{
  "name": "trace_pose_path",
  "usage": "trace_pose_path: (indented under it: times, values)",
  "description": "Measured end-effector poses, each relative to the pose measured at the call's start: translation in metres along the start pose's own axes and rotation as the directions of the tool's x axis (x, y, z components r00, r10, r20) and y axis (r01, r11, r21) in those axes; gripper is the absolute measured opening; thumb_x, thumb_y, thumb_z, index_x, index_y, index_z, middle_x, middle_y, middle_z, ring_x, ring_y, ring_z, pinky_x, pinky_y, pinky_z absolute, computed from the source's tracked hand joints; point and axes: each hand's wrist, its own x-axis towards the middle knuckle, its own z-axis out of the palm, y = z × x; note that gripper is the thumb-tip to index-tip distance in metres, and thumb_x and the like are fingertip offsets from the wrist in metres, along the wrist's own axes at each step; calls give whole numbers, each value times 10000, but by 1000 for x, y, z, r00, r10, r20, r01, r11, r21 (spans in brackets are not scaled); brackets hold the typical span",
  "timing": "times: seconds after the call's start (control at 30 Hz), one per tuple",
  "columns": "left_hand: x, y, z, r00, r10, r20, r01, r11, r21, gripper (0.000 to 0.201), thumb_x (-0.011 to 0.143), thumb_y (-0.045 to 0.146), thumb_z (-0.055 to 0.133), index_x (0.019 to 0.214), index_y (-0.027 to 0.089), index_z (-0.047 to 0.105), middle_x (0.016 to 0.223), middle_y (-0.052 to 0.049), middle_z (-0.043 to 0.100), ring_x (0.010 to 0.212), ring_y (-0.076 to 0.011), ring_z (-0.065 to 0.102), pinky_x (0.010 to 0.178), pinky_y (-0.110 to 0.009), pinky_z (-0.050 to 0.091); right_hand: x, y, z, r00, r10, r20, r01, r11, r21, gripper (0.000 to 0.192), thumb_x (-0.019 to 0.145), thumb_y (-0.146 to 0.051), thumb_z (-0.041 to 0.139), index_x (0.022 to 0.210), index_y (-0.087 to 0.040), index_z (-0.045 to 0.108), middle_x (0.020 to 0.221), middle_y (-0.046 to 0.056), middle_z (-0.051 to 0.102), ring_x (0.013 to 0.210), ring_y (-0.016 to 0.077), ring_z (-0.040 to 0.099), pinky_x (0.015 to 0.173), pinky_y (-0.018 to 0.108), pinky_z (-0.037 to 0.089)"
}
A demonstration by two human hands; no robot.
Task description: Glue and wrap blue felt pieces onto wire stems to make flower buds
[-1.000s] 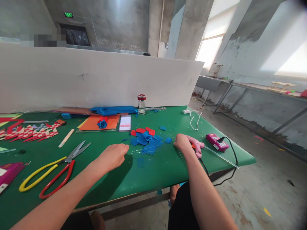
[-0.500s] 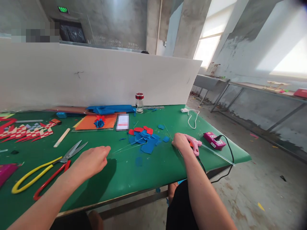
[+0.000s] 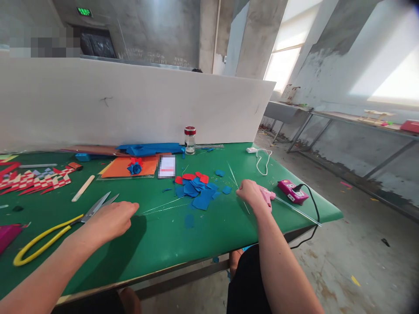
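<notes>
My left hand [image 3: 109, 220] is closed, its fingertips pinching the near ends of two thin wires [image 3: 163, 205] that run right toward a pile of blue and red paper pieces [image 3: 196, 187]. It lies just right of the scissors [image 3: 94, 208], and my forearm covers the red handle. My right hand [image 3: 251, 194] is curled over another thin wire [image 3: 233, 174] that runs under it. A pink glue gun [image 3: 270, 195] lies right behind that hand, with a clear glue stick [image 3: 297, 210] poking out toward the table edge.
On the green table [image 3: 170, 244] are a small glass jar [image 3: 189, 140], orange paper with a blue-red flower [image 3: 135, 167], woven red strips [image 3: 32, 181], a wooden stick [image 3: 83, 188], a pink power strip [image 3: 292, 191] with a black cord, and a white cable [image 3: 262, 159]. A white board [image 3: 131, 104] stands behind.
My left hand has pulled back to the left, dragging the two thin wires out of the paper pile, and now covers the red scissor handle. My right hand has barely moved.
</notes>
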Motion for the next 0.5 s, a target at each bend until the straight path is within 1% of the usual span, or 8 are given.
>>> trace_pose_path:
  times: [0.07,0.17,0.23,0.3,0.37,0.4,0.43,0.5]
  values:
    - [-1,-6,6,1000,9,-3,-9,999,34,263,748,-5,389,757,185,570,789,-99,700,798,-304,687,638,-339,422,-2,5,-5,998,11,-62,-7,998,62,123,795,-131,580,783,-136,702,851,141,706,852,249,667,658,272,430]
    - [1,-13,12,995,-13,97,8,999,52,288,747,-13,388,823,161,604,849,-136,717,853,-321,696,675,-369,457,-6,8,-11,989,5,-150,22,985,172,182,768,-120,530,868,-147,680,873,117,709,846,239,651,631,270,398]
    - [4,-17,15,988,-37,153,31,998,47,308,740,-14,392,866,144,624,888,-172,721,889,-347,696,692,-396,473,-9,7,-14,982,-26,-189,73,966,246,228,757,-114,517,931,-153,658,856,83,710,830,216,644,648,262,404]
    - [6,-20,18,986,-45,160,39,998,41,337,733,-19,390,907,131,636,944,-201,720,935,-372,689,714,-425,484,-13,3,-16,975,-66,-212,131,943,307,258,755,-113,505,963,-168,647,811,42,708,789,186,643,669,249,423]
    - [6,-20,20,986,-47,159,43,999,29,355,727,-23,398,935,128,643,992,-213,718,972,-382,680,739,-439,486,-16,0,-18,969,-116,-216,197,894,403,232,769,-136,486,924,-185,652,721,7,686,701,163,637,646,241,440]
    - [6,-19,20,986,-51,160,48,999,22,356,727,-22,405,942,130,645,1010,-210,718,984,-381,678,748,-438,486,-18,-2,-20,966,-145,-215,235,837,494,206,777,-158,482,886,-190,654,669,-6,663,650,156,626,619,241,445]
    - [6,-18,20,986,-56,160,54,998,16,358,730,-19,410,950,134,647,1029,-205,717,993,-376,676,757,-433,485,-20,-3,-21,961,-177,-213,272,745,609,179,785,-183,487,853,-193,652,629,-16,637,607,151,613,595,243,451]
    - [4,-15,18,984,-68,167,66,998,17,367,736,-17,411,972,135,648,1063,-195,713,1006,-370,674,771,-426,485,-24,-3,-25,943,-253,-217,315,463,828,134,797,-234,531,840,-189,650,603,-27,601,568,138,595,579,248,468]
